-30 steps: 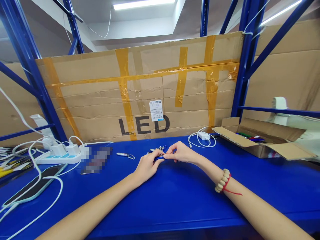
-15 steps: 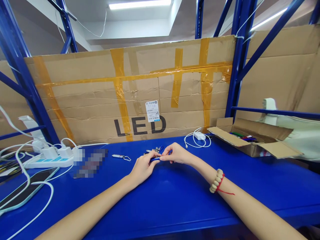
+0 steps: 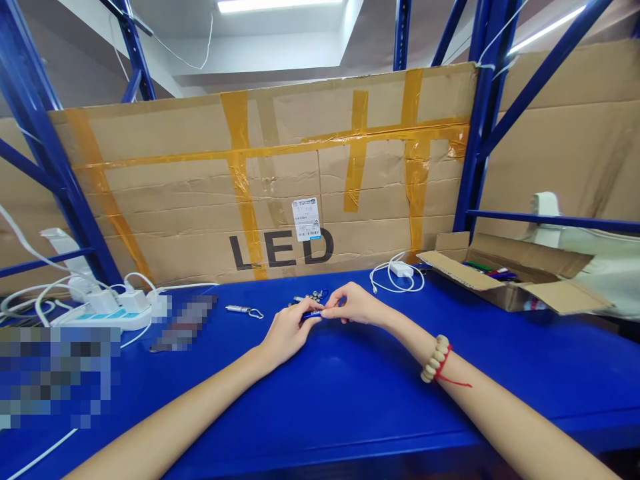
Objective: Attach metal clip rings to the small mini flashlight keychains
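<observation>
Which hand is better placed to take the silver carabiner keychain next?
Probably the left hand: it is nearer the silver carabiner keychain; the right hand would reach past it. Both, though, are busy with the slim blue rod.

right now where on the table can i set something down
Bare: the blue table between left arm and right arm, plus right of that arm, nearer than the open carton. Crowded: around left hand and right hand, meeting at a blue piece near metal parts; leftward, by the power strip.
</observation>
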### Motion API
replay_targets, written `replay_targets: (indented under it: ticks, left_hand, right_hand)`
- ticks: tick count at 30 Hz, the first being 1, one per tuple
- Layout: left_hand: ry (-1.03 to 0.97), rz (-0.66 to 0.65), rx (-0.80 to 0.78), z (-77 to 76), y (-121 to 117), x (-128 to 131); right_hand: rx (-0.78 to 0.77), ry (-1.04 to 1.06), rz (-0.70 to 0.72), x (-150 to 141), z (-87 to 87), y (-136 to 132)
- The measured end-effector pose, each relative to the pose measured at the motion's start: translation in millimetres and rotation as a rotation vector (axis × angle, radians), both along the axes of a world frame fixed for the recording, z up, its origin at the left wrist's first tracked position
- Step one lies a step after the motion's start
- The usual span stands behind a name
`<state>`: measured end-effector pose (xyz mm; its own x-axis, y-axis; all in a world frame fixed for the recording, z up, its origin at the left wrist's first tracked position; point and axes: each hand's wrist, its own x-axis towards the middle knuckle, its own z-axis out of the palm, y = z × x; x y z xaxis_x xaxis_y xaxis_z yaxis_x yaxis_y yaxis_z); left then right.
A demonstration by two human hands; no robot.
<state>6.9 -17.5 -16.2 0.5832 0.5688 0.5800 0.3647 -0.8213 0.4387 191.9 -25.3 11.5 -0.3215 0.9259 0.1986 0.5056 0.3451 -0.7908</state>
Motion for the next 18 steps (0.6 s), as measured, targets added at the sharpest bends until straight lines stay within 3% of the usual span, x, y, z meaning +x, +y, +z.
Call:
replay_targets:
  ticks: [10, 18]
  left_hand:
    - [0.000, 0.012, 0.015, -0.7, 0.4, -1.5]
    - [-0.042, -0.025, -0.040, -1.1, 2.1, -0.8]
  right_hand:
    - [-0.031, -0.007, -0.008, 3.9, -5.6, 5.3]
    - [-0.077, 0.067, 0.008, 1.8, 1.1, 0.9]
